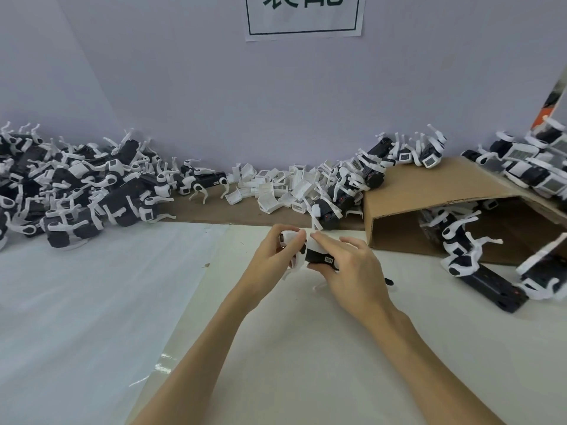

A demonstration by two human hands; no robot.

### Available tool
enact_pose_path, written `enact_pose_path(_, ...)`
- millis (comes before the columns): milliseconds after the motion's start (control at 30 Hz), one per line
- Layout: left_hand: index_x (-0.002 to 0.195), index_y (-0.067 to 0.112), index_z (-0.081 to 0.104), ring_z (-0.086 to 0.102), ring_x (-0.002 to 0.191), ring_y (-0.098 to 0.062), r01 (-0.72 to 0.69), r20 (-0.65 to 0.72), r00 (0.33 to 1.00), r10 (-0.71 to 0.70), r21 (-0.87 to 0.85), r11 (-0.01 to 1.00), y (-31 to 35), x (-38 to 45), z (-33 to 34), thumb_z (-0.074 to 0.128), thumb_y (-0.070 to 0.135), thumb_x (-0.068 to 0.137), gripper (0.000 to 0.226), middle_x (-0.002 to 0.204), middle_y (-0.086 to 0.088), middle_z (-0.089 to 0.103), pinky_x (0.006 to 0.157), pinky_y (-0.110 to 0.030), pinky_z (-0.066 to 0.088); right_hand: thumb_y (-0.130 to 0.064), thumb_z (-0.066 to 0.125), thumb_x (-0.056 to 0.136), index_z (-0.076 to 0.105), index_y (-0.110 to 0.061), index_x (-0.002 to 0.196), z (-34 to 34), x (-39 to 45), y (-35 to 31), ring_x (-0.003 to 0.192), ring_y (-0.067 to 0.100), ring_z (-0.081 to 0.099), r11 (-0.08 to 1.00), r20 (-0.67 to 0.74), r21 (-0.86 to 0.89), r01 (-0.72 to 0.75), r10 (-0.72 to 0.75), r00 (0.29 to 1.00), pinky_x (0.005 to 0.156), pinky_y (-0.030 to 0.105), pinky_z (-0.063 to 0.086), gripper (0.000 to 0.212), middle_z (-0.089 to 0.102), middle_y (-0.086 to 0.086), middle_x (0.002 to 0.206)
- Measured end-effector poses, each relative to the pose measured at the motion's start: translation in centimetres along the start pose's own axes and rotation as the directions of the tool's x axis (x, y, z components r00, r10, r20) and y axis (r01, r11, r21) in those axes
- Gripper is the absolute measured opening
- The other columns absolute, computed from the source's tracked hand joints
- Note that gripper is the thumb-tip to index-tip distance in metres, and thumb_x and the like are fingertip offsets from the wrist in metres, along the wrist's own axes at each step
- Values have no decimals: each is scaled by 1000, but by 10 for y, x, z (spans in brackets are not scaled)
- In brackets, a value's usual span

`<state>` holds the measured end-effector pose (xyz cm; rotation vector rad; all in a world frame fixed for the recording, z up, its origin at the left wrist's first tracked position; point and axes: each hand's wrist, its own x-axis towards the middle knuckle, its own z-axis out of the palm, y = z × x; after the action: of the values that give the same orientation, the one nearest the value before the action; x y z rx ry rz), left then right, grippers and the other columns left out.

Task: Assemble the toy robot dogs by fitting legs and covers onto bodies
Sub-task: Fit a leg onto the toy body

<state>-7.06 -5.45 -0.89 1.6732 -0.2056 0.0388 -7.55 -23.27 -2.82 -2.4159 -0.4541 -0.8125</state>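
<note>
Right then, both hands gripped one toy dog point(317, 256) just above the tabletop point(306, 348): left hand point(273, 256) round its white end, right hand point(352, 271) clamping the black body. Seemingly mid-fitting; next, a firm seating press.

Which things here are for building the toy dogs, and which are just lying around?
For the job: black-and-white toy dog held by left hand and right hand; heap of loose white plastic covers.
Lying about: brown cardboard box; white paper wall sign.

A single head-worn camera looks forward and down, close above the white table point(92, 302), facing the wall point(184, 87).
</note>
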Motion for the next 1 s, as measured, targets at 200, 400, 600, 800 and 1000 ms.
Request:
enact_pose_path(200,112,27,67,69,90,-26,-39,-7,999,39,28,999,0,-3,3,64,58,97,35,81,6,71,95,-56,55,-16,86,84,55,-19,149,0,-4,-3,128,24,59,993,72,90,71,-78,994,106,34,47,72,62,-1,145)
enact_pose_path(400,108,32,70,70,91,-28,-50,-22,998,51,41,998,1,-3,5,67,60,92,33,94,2,75,80,-42,56,-24,83,87,66,-22,135,-4,2,-4,122,28,59,1000,61,8,0,0,998,99,38,51,52,74,-4,119)
enact_pose_path(600,109,34,72,68,83,-13,-91,-41,995,93,51,995,2,-1,-4,72,31,94,15,95,3,75,68,-27,52,-37,66,101,49,-43,147,-19,2,1,121,4,62,760,426,549,-348,104,899,97,25,53,50,61,-28,131)
enact_pose_path(800,125,26,67,66,102,-14,-208,146,971,192,105,973,0,-6,-14,54,18,89,39,120,13,68,74,-19,47,-28,65,102,67,-23,125,-34,5,20,110,22,70,666,629,561,-492,44,776,99,39,53,23,74,3,116)
enact_pose_path(1000,121,38,67,63,116,-16,-157,-48,984,174,240,958,-4,1,-9,71,49,99,25,115,12,72,99,-33,53,-32,80,90,59,-38,122,-23,1,10,109,6,64,855,313,487,-179,20,950,93,21,52,39,67,-20,111)
